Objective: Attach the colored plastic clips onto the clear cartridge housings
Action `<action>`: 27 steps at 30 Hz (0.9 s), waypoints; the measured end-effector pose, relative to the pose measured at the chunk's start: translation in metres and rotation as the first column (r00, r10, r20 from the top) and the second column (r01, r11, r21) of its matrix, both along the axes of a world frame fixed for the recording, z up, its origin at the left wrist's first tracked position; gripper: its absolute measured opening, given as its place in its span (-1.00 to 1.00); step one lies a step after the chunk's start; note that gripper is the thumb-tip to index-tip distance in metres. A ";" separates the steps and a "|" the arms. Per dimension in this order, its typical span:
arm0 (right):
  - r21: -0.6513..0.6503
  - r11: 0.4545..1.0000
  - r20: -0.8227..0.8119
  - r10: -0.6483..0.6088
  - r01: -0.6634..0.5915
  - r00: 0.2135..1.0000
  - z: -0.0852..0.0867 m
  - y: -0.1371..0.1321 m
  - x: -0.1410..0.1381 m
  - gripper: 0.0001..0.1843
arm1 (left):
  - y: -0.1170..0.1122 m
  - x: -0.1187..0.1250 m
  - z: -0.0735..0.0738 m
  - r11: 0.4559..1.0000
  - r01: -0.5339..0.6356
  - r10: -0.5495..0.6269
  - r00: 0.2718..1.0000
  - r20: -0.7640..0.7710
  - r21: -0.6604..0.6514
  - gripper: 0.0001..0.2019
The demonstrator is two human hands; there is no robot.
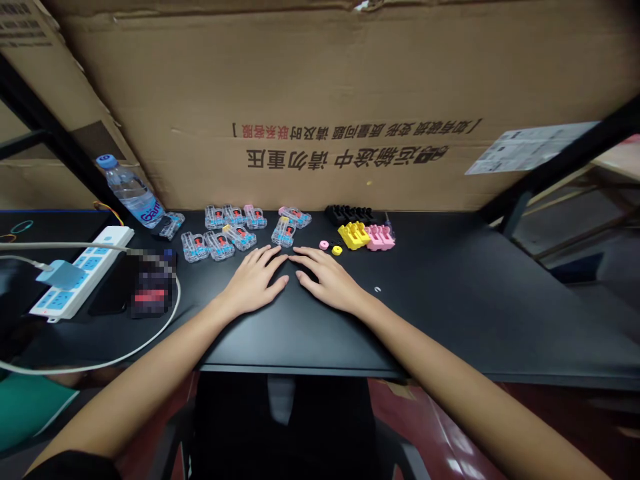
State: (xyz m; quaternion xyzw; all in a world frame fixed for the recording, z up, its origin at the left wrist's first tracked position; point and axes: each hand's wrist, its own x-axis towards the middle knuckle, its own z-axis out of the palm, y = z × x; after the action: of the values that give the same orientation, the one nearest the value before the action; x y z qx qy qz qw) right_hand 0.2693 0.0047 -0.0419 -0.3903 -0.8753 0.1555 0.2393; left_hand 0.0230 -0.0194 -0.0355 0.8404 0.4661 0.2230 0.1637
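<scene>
Both my hands rest palm-down on the black tabletop (425,307), holding nothing. My left hand (253,283) lies flat with its fingers stretched forward and the thumb apart. My right hand (327,279) mirrors it, the fingertips of the two hands nearly meeting. Just beyond them sit several small transparent plastic cases (219,245) with blue and red parts inside; one with a yellow top (283,232) is nearest the fingertips. Past my right hand are a small pink ring (324,245), a yellow ring (337,251), a yellow moulded piece (355,235), a pink one (381,238) and black ones (345,214).
A large cardboard sheet (350,80) stands behind the table. At left are a water bottle (133,193), a white power strip (83,277) with a plugged-in charger (63,274), a dark phone (113,287) and a looping white cable (167,317). A small white bit (377,289) lies right.
</scene>
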 end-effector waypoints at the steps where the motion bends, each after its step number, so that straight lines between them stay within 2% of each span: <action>1: 0.002 1.000 0.004 0.002 -0.002 1.000 0.000 0.000 0.000 -0.52 | 0.000 0.000 0.000 1.000 -0.001 0.001 1.000 0.006 0.000 -0.46; 3: 0.009 1.000 0.010 0.003 -0.003 1.000 -0.001 0.000 -0.001 -0.52 | -0.001 0.000 0.000 1.000 -0.006 0.006 1.000 -0.005 0.010 -0.46; 10: 0.036 0.999 0.024 -0.003 0.002 1.000 -0.002 0.000 0.000 -0.52 | -0.004 0.001 0.003 0.996 -0.011 0.027 0.982 -0.189 0.090 -0.46; 16: 0.071 0.997 0.023 0.004 -0.006 1.000 -0.002 0.000 0.001 -0.54 | -0.004 0.001 0.002 0.993 -0.016 0.038 0.980 -0.195 0.114 -0.47; 27: 0.061 0.998 0.021 -0.002 0.001 1.000 -0.001 0.001 0.000 -0.53 | -0.004 0.000 0.003 0.995 -0.010 0.029 0.983 -0.183 0.100 -0.46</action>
State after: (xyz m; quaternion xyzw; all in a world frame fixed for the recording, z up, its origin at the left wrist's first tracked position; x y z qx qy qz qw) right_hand 0.2694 0.0054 -0.0429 -0.3851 -0.8818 0.1246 0.2420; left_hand 0.0231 -0.0232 -0.0329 0.8598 0.4759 0.1686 0.0762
